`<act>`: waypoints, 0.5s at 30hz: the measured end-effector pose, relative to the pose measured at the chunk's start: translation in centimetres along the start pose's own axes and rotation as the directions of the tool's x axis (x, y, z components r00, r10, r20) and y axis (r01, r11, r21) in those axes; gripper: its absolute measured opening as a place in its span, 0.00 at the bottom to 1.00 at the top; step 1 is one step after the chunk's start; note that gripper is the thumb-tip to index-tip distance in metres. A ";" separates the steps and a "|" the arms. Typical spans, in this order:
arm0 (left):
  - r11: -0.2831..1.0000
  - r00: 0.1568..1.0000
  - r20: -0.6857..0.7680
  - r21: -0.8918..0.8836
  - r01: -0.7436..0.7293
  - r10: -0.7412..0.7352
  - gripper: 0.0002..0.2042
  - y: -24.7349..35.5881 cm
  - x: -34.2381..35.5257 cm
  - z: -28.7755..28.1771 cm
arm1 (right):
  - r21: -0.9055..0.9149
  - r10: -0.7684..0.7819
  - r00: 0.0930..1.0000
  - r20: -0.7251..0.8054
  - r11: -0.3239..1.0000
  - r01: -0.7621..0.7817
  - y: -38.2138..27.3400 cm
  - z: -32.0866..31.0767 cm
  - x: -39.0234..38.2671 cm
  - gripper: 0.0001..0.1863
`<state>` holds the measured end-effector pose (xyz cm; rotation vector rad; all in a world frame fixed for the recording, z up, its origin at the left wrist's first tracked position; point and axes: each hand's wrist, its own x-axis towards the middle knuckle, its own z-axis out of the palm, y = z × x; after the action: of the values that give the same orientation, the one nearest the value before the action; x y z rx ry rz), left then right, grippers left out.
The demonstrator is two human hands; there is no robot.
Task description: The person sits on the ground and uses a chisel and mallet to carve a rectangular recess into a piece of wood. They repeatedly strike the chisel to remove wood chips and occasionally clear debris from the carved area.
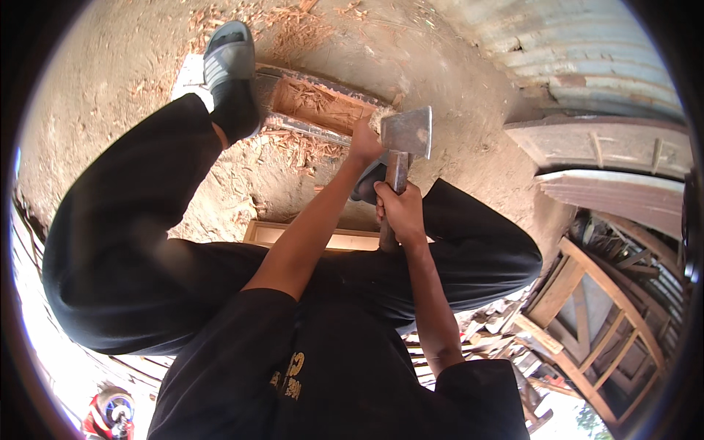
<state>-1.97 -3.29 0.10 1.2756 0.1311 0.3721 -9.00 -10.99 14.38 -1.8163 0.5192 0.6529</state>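
My right hand (pixel 402 209) is wrapped round the wooden handle of a hatchet (pixel 407 133), its broad metal head raised and turned to the right. Just left of the head, my left hand (pixel 365 141) is closed at the right end of a hollowed wooden beam (pixel 323 130). A pale, frayed tip shows above that fist, but the hatchet head hides part of the fingers and what they hold. Reddish shavings lie in the beam's long recess. My left foot, in a dark sock and grey slide sandal (pixel 229 64), rests at the beam's left end.
Wood shavings (pixel 297 33) litter the dirt floor around the beam. A pale wooden piece (pixel 273 233) lies under my forearms. To the right stand corrugated metal sheeting (pixel 587 44), wooden panels (pixel 609 143) and a wooden frame (pixel 579 301). A red wheeled object (pixel 110 411) is at lower left.
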 end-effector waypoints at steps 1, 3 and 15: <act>1.000 1.000 -0.008 0.000 0.003 -0.003 0.15 0.1 0.0 0.1 | -0.009 -0.007 1.000 -0.018 1.000 0.007 -0.2 0.2 0.0 0.11; 0.999 0.999 0.024 0.014 0.038 -0.038 0.17 -1.1 0.0 -0.1 | -0.042 -0.057 0.998 -0.027 0.998 0.055 -1.5 0.2 0.0 0.10; 0.965 0.967 0.049 0.094 0.247 -0.252 0.24 -0.9 0.1 0.7 | 0.211 -0.531 0.696 -0.483 0.701 0.681 -7.6 -1.3 -1.9 0.11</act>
<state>-1.52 -4.14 -0.54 1.3368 0.2566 0.1118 -5.38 -9.69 21.36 -1.6002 0.2213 -0.2833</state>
